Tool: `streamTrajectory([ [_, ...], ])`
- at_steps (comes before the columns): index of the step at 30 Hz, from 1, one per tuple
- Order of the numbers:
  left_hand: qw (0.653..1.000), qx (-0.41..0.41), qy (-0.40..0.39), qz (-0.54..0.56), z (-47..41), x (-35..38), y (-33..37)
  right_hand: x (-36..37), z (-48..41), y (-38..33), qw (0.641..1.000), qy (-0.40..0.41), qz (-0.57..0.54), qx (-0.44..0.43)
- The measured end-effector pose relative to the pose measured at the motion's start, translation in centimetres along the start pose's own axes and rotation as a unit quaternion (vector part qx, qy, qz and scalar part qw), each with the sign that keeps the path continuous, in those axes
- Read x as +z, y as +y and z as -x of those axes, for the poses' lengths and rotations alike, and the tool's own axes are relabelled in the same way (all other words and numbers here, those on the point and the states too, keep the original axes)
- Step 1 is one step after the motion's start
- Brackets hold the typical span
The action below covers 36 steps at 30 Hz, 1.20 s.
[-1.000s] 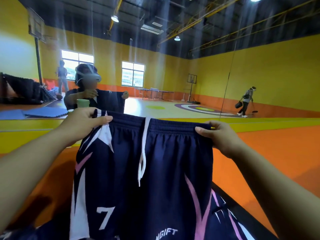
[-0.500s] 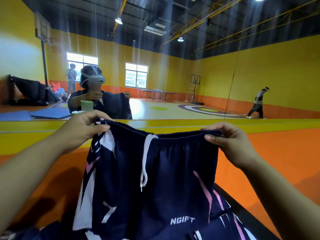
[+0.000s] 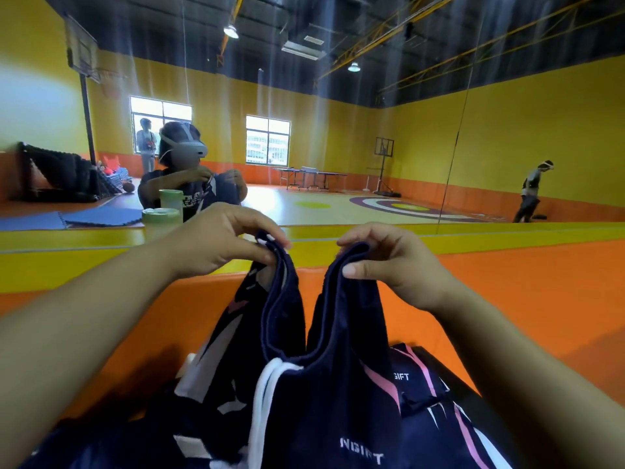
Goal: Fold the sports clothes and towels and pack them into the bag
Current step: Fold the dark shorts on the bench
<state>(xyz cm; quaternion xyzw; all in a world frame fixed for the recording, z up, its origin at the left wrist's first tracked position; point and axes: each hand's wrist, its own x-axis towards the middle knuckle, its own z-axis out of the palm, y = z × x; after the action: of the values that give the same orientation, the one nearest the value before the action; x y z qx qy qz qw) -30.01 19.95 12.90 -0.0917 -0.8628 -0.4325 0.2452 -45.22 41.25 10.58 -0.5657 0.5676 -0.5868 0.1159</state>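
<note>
Gym hall: yellow walls (image 3: 541, 130) (orange base band), two bright windows (image 3: 268, 140), orange floor (image 3: 524, 292), dark ceiling.

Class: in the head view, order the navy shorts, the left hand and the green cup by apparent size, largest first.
1. navy shorts
2. left hand
3. green cup
The cup stands farther from the camera, so its true size is unsure.

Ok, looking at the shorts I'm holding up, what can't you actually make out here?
- Head view: the bag cannot be told; the shorts and both arms cover the floor in front.
- The shorts' hems run off the bottom edge.
- The printed word on the shorts is partly lost in a fold.
- Left hand and right hand pinch the waistband, but the fingertips behind the cloth are hidden.
- The green cup is partly behind the left hand.
</note>
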Motion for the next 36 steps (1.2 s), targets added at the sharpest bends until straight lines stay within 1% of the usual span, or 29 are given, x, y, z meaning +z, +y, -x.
streamTrajectory([
  [4, 0.998, 0.025, -0.023, 0.047, -0.2, 2.0, 1.5, 1.7, -0.4, -0.7, 1.0, -0.023, 0.001, -0.002],
  [6, 0.998, 0.027, -0.022, 0.057, -0.3, 2.6, 2.0, 1.8, -0.4, -0.8, 1.0, -0.011, 0.016, 0.002],
  [9, 0.996, -0.001, 0.027, 0.085, -0.4, 3.2, 2.2, 1.5, -0.2, -0.7, 0.999, 0.003, 0.041, 0.0],
  [12, 0.994, -0.018, 0.057, 0.093, -0.5, 3.9, 1.8, 1.4, 0.3, -0.5, 1.0, -0.011, 0.001, 0.018],
  [14, 0.997, -0.029, 0.039, 0.058, -0.5, 4.3, 1.4, 1.2, 0.7, -0.2, 0.999, -0.022, 0.009, 0.022],
  [17, 0.997, -0.052, 0.02, -0.055, -0.5, 4.8, 1.0, 1.1, 1.3, -0.2, 0.999, -0.008, 0.021, 0.029],
  [20, 0.996, -0.073, -0.012, -0.051, -0.3, 5.6, 1.1, 0.9, 1.7, -0.3, 0.999, 0.021, 0.018, 0.032],
  [23, 0.993, -0.108, -0.042, -0.004, -0.1, 5.4, 1.3, 0.3, 1.9, -0.2, 0.993, 0.063, 0.087, 0.039],
  [25, 0.987, -0.136, -0.076, 0.035, 0.0, 4.9, 1.2, -0.3, 2.1, 0.0, 0.986, 0.103, 0.118, 0.051],
  [26, 0.986, -0.137, -0.089, 0.03, 0.0, 4.6, 1.0, -0.5, 2.3, 0.1, 0.982, 0.122, 0.129, 0.056],
  [29, 0.981, -0.118, -0.124, -0.087, 0.0, 5.2, 0.5, -0.7, 2.5, 0.1, 0.973, 0.172, 0.138, 0.062],
  [32, 0.979, -0.092, -0.095, -0.156, -0.2, 6.9, 0.1, -0.8, 2.7, 0.0, 0.966, 0.196, 0.162, 0.05],
  [34, 0.981, -0.082, -0.063, -0.162, -0.7, 7.4, -0.2, -1.1, 3.2, -0.1, 0.966, 0.194, 0.164, 0.048],
  [36, 0.985, -0.067, -0.063, -0.146, -1.2, 7.4, -0.3, -1.7, 3.9, -0.3, 0.968, 0.178, 0.164, 0.058],
])
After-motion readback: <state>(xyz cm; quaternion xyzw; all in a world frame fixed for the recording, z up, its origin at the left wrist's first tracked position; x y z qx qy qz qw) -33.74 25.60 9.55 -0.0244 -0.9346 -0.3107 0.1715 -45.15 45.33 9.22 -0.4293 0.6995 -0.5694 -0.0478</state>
